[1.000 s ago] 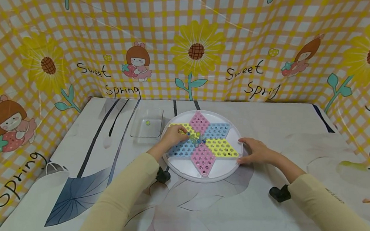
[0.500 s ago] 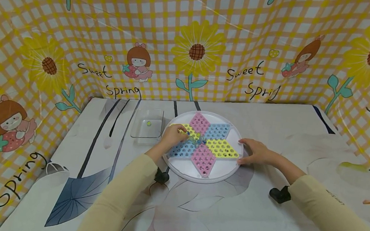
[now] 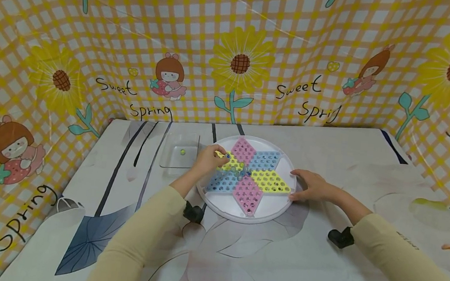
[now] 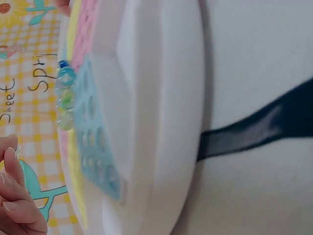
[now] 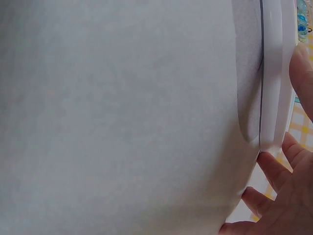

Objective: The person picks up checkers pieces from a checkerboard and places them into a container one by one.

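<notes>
The left hand (image 3: pixel 209 160) is pinching a shiny, round glass marble (image 3: pixel 227 156), while the splayed right hand (image 3: pixel 313 185) is touching the smooth-rimmed, circular white plastic board (image 3: pixel 273 206)

1. Left arm: a long, plain beige cloth sleeve (image 3: pixel 138 236), lightly creased, with a small black blocky wrist unit (image 3: pixel 193 212) beside its cuff.
2. Right arm: a matching beige cloth sleeve (image 3: pixel 385 246), marked with small dark lettering (image 3: pixel 408 240).
3. Right cuff: another black unit, round-ended (image 3: pixel 340 237).
</notes>
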Demonstrator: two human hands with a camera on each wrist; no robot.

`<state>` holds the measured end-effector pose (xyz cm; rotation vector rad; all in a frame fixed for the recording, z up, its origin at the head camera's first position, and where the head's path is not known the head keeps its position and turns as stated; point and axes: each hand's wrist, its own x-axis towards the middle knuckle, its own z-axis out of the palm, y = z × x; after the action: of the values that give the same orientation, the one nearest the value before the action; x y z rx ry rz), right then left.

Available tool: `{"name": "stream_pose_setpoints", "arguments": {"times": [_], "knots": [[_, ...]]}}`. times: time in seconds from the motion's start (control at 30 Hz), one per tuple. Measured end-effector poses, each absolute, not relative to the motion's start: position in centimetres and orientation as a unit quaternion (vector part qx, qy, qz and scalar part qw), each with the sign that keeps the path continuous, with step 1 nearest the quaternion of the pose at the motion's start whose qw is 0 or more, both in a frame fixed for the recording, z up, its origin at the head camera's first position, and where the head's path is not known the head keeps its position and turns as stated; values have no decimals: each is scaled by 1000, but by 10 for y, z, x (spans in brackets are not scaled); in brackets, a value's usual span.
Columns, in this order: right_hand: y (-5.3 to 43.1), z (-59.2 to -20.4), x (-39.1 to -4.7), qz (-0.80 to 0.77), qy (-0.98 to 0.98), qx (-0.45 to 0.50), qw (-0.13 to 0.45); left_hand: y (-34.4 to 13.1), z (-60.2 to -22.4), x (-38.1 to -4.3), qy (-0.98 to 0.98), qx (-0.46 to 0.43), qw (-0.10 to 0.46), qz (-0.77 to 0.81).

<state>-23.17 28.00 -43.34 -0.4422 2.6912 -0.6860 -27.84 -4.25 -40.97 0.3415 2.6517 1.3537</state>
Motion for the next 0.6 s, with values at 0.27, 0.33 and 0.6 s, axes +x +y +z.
{"name": "stream_pose_setpoints", "arguments": {"times": [0.27, 0.33, 0.6], "knots": [[278, -431, -231, -239, 944, -158, 163, -52, -395, -280, 885, 103, 62, 450], [278, -431, -231, -238, 945, -157, 163, -55, -392, -281, 887, 95, 61, 448], [277, -431, -232, -238, 946, -146, 166, -70, -382, -283, 892, 62, 52, 445]]}}
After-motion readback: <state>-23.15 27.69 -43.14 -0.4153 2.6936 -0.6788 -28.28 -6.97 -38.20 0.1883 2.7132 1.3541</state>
